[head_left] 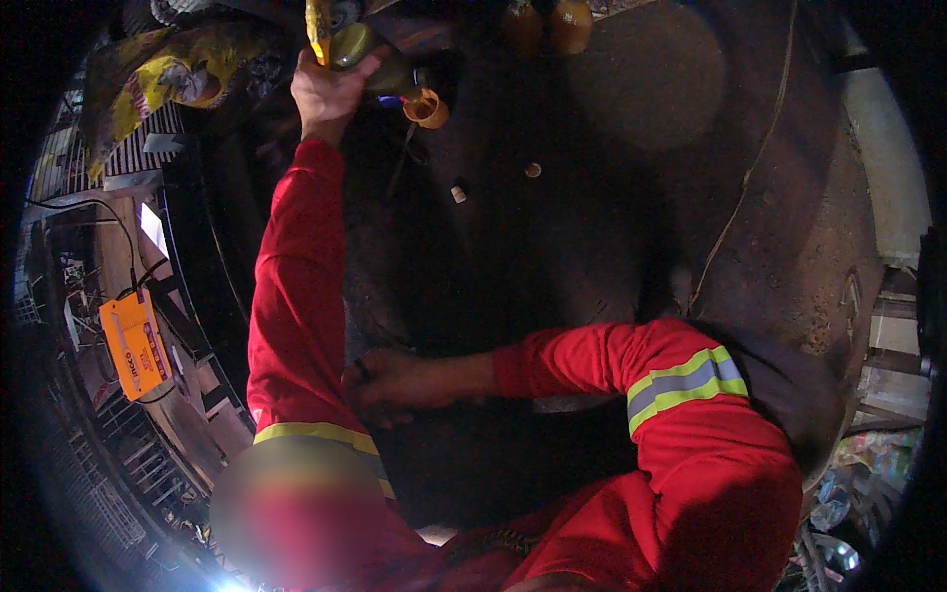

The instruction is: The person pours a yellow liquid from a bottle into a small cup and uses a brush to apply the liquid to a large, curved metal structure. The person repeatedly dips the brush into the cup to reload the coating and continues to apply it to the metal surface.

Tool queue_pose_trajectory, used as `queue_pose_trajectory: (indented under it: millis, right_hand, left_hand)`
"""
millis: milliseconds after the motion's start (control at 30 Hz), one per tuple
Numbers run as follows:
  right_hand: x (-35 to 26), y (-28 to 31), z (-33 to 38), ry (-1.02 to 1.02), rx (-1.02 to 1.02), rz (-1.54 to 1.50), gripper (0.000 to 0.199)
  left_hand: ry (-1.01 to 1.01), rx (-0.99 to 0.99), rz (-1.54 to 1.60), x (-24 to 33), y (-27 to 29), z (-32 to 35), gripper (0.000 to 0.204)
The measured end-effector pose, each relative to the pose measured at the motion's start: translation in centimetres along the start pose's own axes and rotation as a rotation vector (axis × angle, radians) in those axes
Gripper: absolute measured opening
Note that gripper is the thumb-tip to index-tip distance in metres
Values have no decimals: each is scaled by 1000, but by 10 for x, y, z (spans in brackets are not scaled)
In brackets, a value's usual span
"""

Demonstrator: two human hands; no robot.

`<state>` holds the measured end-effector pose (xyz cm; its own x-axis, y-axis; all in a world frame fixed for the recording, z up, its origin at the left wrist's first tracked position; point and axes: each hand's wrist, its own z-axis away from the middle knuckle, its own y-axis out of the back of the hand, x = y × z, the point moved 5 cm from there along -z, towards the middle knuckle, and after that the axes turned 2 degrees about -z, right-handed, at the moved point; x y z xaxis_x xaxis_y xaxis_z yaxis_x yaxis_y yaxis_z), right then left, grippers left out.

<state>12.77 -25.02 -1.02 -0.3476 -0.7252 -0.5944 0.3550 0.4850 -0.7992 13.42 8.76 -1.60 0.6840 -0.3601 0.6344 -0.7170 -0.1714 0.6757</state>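
Dim, murky, fisheye-warped, black-vignetted edges

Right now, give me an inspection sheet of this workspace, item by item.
Surface: a large dark, grimy rounded metal body, rust patches toward its right edge.
Job's things: a yellow-green bottle, tilted, with an orange funnel right beside its lower end.
Clutter: two small light plugs on the metal; yellow rags at upper left.
Hands: left hand raised, gripping the bottle; right hand low against the dark metal, contents too dark to tell.
Cables: a thin cord running down the metal; black wires at left.
Surroundings: an orange box on cluttered shelving at left; two amber bottles at top.
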Motion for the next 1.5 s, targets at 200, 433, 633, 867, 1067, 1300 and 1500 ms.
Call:
queue_pose_trajectory:
  millis: [200,433,633,867,1067,1300,1500]
  right_hand:
    - [4,-1,-1,18,-29,-21,23]
    - [4,-4,0,34,-61,-47,21]
    - [-1,-8,2,17,-51,-22,22]
    - [1,-8,2,63,-74,37,25]
    - [1,-8,2,55,-56,25,25]
    - [2,-12,1,24,-70,20,25]
    - [5,-9,0,35,-74,-37,23]
  left_hand:
    - [19,10,-11,8,5,3,69]
    - [26,15,28,0,6,0,71]
    - [2,8,-14,-6,11,-2,72]
    - [-15,8,21,-4,13,-2,70]
    - [-35,13,87,2,14,0,73]
    - [-93,43,105,-20,15,-14,77]
    - [-36,38,28,-9,14,-8,77]
